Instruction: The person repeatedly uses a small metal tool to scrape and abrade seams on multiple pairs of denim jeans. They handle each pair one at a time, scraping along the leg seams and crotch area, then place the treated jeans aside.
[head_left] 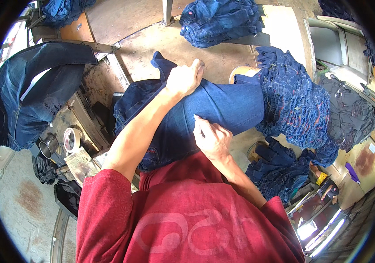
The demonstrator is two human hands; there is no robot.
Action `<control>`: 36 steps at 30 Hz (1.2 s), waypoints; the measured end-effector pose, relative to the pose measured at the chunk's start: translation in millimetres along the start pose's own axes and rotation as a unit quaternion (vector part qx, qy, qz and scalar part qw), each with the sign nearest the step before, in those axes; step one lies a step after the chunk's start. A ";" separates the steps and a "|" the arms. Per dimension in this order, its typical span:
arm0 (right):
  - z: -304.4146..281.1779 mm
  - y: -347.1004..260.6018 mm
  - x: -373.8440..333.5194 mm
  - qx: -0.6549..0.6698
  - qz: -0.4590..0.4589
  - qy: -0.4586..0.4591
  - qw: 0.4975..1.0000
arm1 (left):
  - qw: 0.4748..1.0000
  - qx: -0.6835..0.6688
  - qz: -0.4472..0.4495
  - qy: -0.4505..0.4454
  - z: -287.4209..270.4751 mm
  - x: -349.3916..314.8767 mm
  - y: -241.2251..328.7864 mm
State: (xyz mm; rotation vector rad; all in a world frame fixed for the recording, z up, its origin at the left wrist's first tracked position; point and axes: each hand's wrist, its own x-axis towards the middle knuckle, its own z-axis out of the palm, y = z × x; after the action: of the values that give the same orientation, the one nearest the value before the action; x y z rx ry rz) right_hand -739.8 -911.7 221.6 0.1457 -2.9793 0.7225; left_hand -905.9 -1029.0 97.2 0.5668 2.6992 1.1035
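1. Jeans (pixel 235 103), blue; spread before the red shirt (pixel 187 210);
2. Left hand (pixel 185 79): fingers curled closed, on jeans; grip hidden;
3. Right hand (pixel 214 139): fingers half-curled, on jeans; any hold unclear;
4. Metal cup (pixel 46 149): at left, beside tape roll (pixel 70 140); contents cannot be told.

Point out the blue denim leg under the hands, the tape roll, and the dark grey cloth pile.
Blue denim leg (pixel 232 104): head view, on its broad upper face.
Tape roll (pixel 77 141): head view, on its ring, right of the hole.
Dark grey cloth pile (pixel 350 115): head view, on its crumpled middle.
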 end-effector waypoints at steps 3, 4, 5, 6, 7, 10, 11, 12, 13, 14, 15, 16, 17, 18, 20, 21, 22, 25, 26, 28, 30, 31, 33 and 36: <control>-1.9 -1.0 -0.6 -0.015 -0.011 -0.006 1.000 | 1.000 0.006 -0.006 -0.012 -1.5 -0.2 0.8; -5.0 -2.3 -3.7 -0.019 -0.001 -0.032 0.999 | 1.000 0.013 -0.010 -0.015 -1.8 -0.3 1.1; -10.5 -4.4 -9.0 -0.019 -0.009 -0.016 1.000 | 0.999 0.019 -0.020 -0.028 -2.1 -0.1 1.3; -17.5 -6.6 -15.4 -0.024 -0.007 -0.021 0.999 | 0.999 0.013 -0.021 -0.029 -2.3 0.1 1.4; -23.4 -8.1 -20.9 -0.030 -0.002 -0.026 0.999 | 0.999 0.005 -0.027 -0.038 -2.3 0.5 1.4; -26.5 -8.7 -26.5 0.039 0.016 0.010 0.999 | 0.998 -0.004 -0.036 -0.047 -2.0 1.0 1.4; -23.0 -6.9 -24.2 0.041 0.021 0.002 0.999 | 0.998 -0.007 -0.038 -0.047 -1.9 1.0 1.5; -15.4 -3.6 -18.5 0.049 0.013 0.019 0.999 | 0.998 -0.009 -0.035 -0.047 -1.7 0.9 1.4; -9.4 -0.9 -13.7 0.049 0.013 0.021 0.998 | 0.998 -0.014 -0.035 -0.046 -1.4 0.6 1.4; -6.0 0.5 -10.6 0.031 0.001 0.022 0.999 | 0.998 -0.017 -0.037 -0.044 -1.1 0.5 1.3; -3.2 1.0 -8.3 0.005 -0.001 0.008 1.000 | 0.999 -0.018 -0.030 -0.038 -0.7 0.2 1.2; -3.0 0.6 -7.6 -0.022 0.002 -0.013 1.000 | 0.999 -0.018 -0.027 -0.034 -0.4 0.1 0.9; -4.1 -0.6 -8.1 -0.028 -0.002 -0.018 0.999 | 0.999 -0.022 -0.023 -0.028 0.1 -0.1 0.6; -7.5 -2.1 -10.1 -0.022 -0.004 -0.006 1.000 | 0.999 -0.015 -0.022 -0.030 0.6 0.0 0.1; -17.9 -7.0 -17.0 -0.014 0.010 -0.026 1.000 | 0.999 -0.007 -0.019 -0.035 1.4 0.5 -0.9; -23.4 -8.9 -20.5 -0.014 0.008 -0.021 1.000 | 0.999 -0.005 -0.016 -0.031 1.8 0.8 -1.3; -24.3 -8.8 -20.6 0.002 0.018 -0.029 0.999 | 0.999 -0.002 -0.017 -0.031 2.2 1.0 -1.6; -19.2 -5.5 -16.0 0.042 0.019 0.027 0.999 | 1.000 -0.007 -0.016 -0.025 2.5 0.9 -1.7; -15.7 -3.3 -12.9 0.032 0.017 0.018 0.999 | 0.999 -0.016 -0.017 -0.029 2.4 0.7 -1.4; -11.3 -1.1 -9.8 0.007 0.019 -0.023 1.000 | 1.000 -0.002 -0.014 -0.023 1.8 -0.1 -0.4; -12.1 -1.3 -10.9 -0.007 -0.002 -0.012 1.000 | 0.999 0.001 -0.018 -0.031 0.9 -0.5 0.7; -14.7 -2.5 -13.2 -0.011 0.000 -0.016 1.000 | 0.999 0.000 -0.022 -0.034 0.5 -0.5 1.1; -19.3 -4.4 -17.2 -0.002 -0.010 0.008 1.000 | 0.999 0.001 -0.026 -0.037 -0.2 0.4 1.4; -20.7 -4.0 -17.7 0.023 0.027 -0.008 0.999 | 0.999 0.002 -0.030 -0.040 -1.4 1.7 1.6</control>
State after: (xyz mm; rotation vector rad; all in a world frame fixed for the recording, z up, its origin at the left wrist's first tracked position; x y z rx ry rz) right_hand -720.9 -904.4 240.1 0.0750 -2.9938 0.7993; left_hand -907.4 -1028.1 99.3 0.5162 2.6322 1.0375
